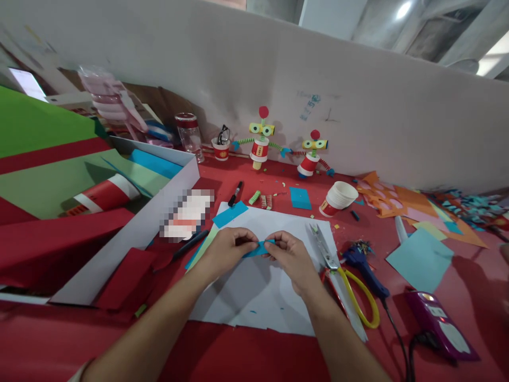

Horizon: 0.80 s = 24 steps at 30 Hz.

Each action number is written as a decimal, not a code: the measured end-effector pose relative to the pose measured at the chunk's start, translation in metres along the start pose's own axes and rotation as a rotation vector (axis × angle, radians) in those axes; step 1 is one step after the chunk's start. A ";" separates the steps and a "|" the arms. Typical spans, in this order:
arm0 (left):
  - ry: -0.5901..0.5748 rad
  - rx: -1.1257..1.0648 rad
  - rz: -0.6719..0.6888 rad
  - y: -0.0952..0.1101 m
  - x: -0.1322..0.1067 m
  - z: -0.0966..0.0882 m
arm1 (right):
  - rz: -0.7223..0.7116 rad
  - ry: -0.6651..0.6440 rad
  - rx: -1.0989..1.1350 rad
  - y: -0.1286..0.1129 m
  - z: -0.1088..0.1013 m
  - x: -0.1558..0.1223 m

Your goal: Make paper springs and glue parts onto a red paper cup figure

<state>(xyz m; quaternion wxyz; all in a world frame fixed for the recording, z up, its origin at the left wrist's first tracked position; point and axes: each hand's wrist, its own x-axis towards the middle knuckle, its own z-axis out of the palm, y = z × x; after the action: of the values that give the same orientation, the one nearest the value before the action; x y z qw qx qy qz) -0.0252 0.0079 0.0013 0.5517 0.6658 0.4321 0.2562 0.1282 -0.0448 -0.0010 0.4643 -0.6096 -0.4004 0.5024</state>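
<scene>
Between my two hands is a small blue strip of paper (254, 250), pinched at both ends above a white sheet (254, 297). My left hand (233, 246) is closed on its left end, thumb and fingertips together. Its right end is gripped by my right hand (288, 254), whose fingers partly cover it. Just beyond my left hand, a blue paper piece (230, 214) lies across the sheet's upper edge. To the right of my right hand rest scissors with yellow handles (360, 297), blades pointing away from me.
Two paper-cup robot figures (260, 150) stand by the wall. A stack of paper cups (338, 199), a blue glue gun (363, 268) and a purple power strip (441, 323) are on the right. At left is a white box (159, 199) of coloured paper; a black marker (235, 194) lies ahead.
</scene>
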 end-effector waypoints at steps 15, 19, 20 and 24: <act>0.018 0.245 0.114 -0.013 0.005 0.005 | 0.046 -0.050 -0.184 0.007 0.002 0.002; 0.015 0.246 0.118 -0.013 0.005 0.005 | 0.039 -0.086 -0.182 0.008 0.001 0.003; 0.016 0.235 0.112 -0.013 0.005 0.005 | -0.009 -0.083 -0.217 0.008 0.001 0.003; -0.023 0.202 0.084 -0.012 0.006 0.000 | -0.140 -0.042 -0.356 0.009 -0.005 0.005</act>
<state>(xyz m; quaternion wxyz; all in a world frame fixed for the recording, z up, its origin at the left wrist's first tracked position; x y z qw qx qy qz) -0.0257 0.0126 -0.0109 0.4754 0.7385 0.4209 0.2268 0.1340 -0.0431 -0.0108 0.3747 -0.6421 -0.5340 0.4026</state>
